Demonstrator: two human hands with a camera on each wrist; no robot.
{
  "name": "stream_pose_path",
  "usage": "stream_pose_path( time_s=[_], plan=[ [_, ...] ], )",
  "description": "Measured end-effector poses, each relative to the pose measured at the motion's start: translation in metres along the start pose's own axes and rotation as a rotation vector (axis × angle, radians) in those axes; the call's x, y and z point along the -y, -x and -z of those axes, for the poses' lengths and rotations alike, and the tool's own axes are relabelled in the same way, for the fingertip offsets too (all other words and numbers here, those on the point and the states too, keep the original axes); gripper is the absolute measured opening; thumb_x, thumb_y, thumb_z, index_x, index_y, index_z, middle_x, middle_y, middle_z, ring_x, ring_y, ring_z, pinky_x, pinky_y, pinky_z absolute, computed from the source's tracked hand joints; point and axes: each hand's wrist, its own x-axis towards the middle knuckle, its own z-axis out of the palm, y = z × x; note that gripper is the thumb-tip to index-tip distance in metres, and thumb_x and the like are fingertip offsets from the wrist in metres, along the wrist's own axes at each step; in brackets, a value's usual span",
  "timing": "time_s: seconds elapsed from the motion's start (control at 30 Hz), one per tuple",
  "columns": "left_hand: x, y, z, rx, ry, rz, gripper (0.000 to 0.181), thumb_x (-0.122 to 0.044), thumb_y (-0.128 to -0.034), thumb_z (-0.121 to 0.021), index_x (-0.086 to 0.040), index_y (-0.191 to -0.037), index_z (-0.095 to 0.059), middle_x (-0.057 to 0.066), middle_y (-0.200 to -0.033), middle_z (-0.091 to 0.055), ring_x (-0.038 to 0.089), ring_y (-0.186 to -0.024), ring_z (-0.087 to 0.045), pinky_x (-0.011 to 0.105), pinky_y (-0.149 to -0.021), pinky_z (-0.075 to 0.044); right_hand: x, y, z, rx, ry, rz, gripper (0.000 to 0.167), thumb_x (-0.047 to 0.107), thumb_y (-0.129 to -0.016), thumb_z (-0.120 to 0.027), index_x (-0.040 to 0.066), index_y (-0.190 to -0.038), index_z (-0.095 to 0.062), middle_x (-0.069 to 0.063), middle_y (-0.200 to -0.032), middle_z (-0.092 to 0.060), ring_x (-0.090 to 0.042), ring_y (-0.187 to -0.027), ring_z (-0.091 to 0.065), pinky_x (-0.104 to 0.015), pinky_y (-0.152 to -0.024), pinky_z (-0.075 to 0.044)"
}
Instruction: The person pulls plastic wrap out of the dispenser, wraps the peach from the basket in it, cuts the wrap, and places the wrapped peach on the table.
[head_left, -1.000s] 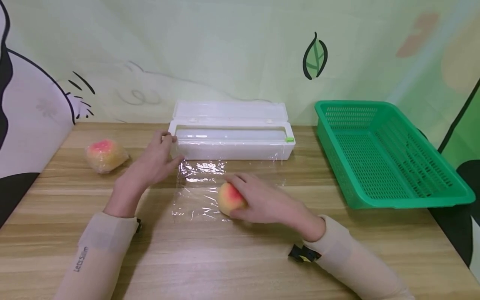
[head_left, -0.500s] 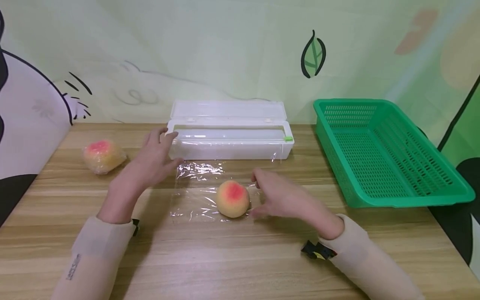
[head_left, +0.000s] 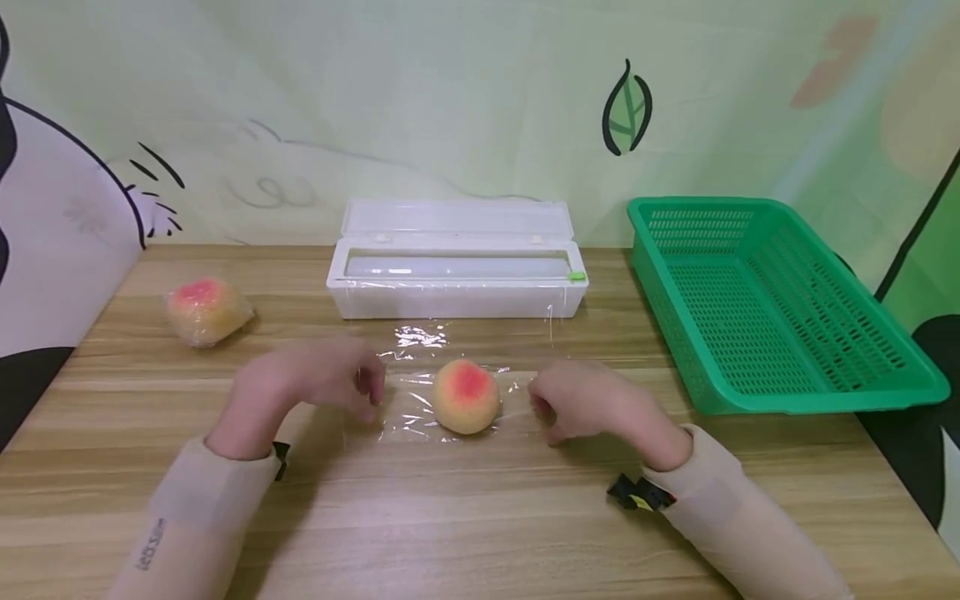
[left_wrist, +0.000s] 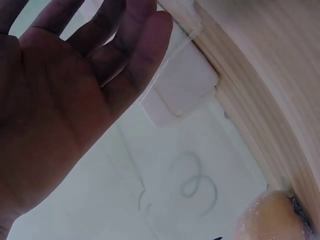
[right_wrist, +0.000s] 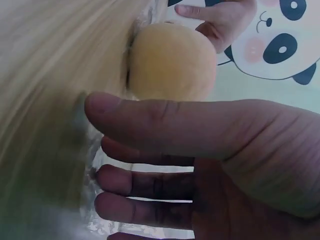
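Note:
A peach-like fruit [head_left: 466, 397] with a red patch rests on clear plastic film [head_left: 412, 408] that runs forward from a white wrap dispenser [head_left: 457, 302] with its lid up. To the fruit's left, my left hand [head_left: 318, 375] hovers at the film's left side, fingers bent and apart. My right hand [head_left: 592, 402] is at the right edge of the film, its thumb and fingers parted. In the right wrist view the fruit [right_wrist: 172, 62] stands beyond my right hand [right_wrist: 215, 155], and film shows behind the fingers. The left wrist view shows my left hand [left_wrist: 60, 100] with no object in it.
A film-wrapped fruit [head_left: 207, 312] lies at the left of the wooden table [head_left: 420, 533]. At the right stands a green perforated basket [head_left: 686, 358]. A patterned cloth [head_left: 450, 100] hangs behind the table.
My left hand has come from the dispenser's left end toward the film's near left side. My right hand has let go of the fruit and moved right. The fruit stays on the film.

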Motion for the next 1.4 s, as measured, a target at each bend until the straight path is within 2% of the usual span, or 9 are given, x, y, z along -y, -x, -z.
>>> stream_pose_path(
  time_s=[0.13, 0.23, 0.43, 0.6, 0.77, 0.9, 1.03, 1.4],
  plan=[
    [-0.004, -0.004, -0.008, 0.064, 0.007, 0.034, 0.017, -0.013, -0.0762, -0.09, -0.016, -0.08, -0.073, -0.006, -0.081, -0.067, 0.012, -0.078, -0.06, 0.033, -0.076, -0.052, -0.003, -0.002, -0.002, 0.017, -0.005, 0.023, 0.025, 0.009, -0.081, -0.084, 0.016, -0.074, -0.061, 0.004, -0.071, -0.057, -0.015, -0.069, -0.051, -0.031, -0.061, -0.045],
    [-0.008, -0.008, -0.014, 0.086, -0.008, 0.054, 0.021, -0.012, -0.0735, -0.092, -0.015, -0.076, -0.071, -0.006, -0.077, -0.067, 0.012, -0.074, -0.06, 0.032, -0.072, -0.052, -0.005, -0.002, -0.003, 0.012, -0.014, 0.04, 0.025, 0.004, -0.081, -0.08, 0.016, -0.071, -0.06, 0.004, -0.069, -0.056, -0.013, -0.066, -0.051, -0.029, -0.059, -0.044],
    [-0.018, -0.012, -0.024, 0.078, -0.096, 0.132, 0.027, -0.011, -0.0699, -0.093, -0.014, -0.071, -0.067, -0.004, -0.074, -0.063, 0.013, -0.069, -0.06, 0.03, -0.065, -0.051, -0.005, -0.003, -0.003, 0.0, -0.021, 0.05, 0.026, -0.001, -0.084, -0.07, 0.017, -0.069, -0.06, 0.004, -0.066, -0.055, -0.013, -0.063, -0.049, -0.029, -0.057, -0.042],
    [-0.026, -0.012, -0.028, 0.07, -0.135, 0.165, 0.028, -0.006, -0.0692, -0.092, -0.013, -0.07, -0.066, -0.003, -0.074, -0.062, 0.014, -0.066, -0.059, 0.029, -0.063, -0.051, -0.004, -0.004, -0.003, 0.014, -0.012, 0.033, 0.024, 0.002, -0.084, -0.072, 0.017, -0.07, -0.06, 0.003, -0.067, -0.056, -0.014, -0.064, -0.05, -0.031, -0.058, -0.043],
    [-0.027, -0.011, -0.027, 0.065, -0.118, 0.154, 0.023, 0.002, -0.0711, -0.085, -0.012, -0.069, -0.067, -0.003, -0.072, -0.063, 0.013, -0.063, -0.059, 0.028, -0.061, -0.052, -0.005, -0.003, -0.003, 0.013, -0.021, 0.039, 0.024, 0.003, -0.083, -0.074, 0.017, -0.07, -0.059, 0.003, -0.068, -0.056, -0.015, -0.064, -0.051, -0.031, -0.058, -0.043],
    [-0.024, -0.011, -0.025, 0.07, -0.084, 0.139, 0.019, 0.007, -0.0721, -0.076, -0.011, -0.072, -0.069, -0.002, -0.073, -0.064, 0.013, -0.063, -0.061, 0.028, -0.061, -0.053, -0.007, -0.002, -0.003, 0.009, -0.035, 0.079, 0.024, 0.001, -0.081, -0.072, 0.016, -0.07, -0.058, 0.004, -0.067, -0.055, -0.013, -0.064, -0.05, -0.029, -0.057, -0.042],
    [-0.02, -0.009, -0.022, 0.059, -0.105, 0.1, 0.017, 0.005, -0.071, -0.074, -0.011, -0.072, -0.069, -0.003, -0.073, -0.063, 0.012, -0.064, -0.058, 0.027, -0.062, -0.051, -0.011, -0.001, -0.001, 0.006, -0.054, 0.117, 0.023, 0.001, -0.078, -0.072, 0.016, -0.07, -0.057, 0.005, -0.068, -0.054, -0.011, -0.064, -0.049, -0.027, -0.057, -0.042],
    [-0.015, -0.001, -0.011, 0.034, -0.09, 0.024, 0.017, 0.004, -0.0709, -0.07, -0.013, -0.071, -0.066, -0.005, -0.068, -0.059, 0.011, -0.063, -0.051, 0.026, -0.058, -0.044, -0.014, 0.001, 0.003, 0.011, -0.116, 0.14, 0.021, 0.0, -0.081, -0.07, 0.017, -0.074, -0.059, 0.006, -0.07, -0.054, -0.01, -0.065, -0.049, -0.027, -0.059, -0.041]
  ],
)
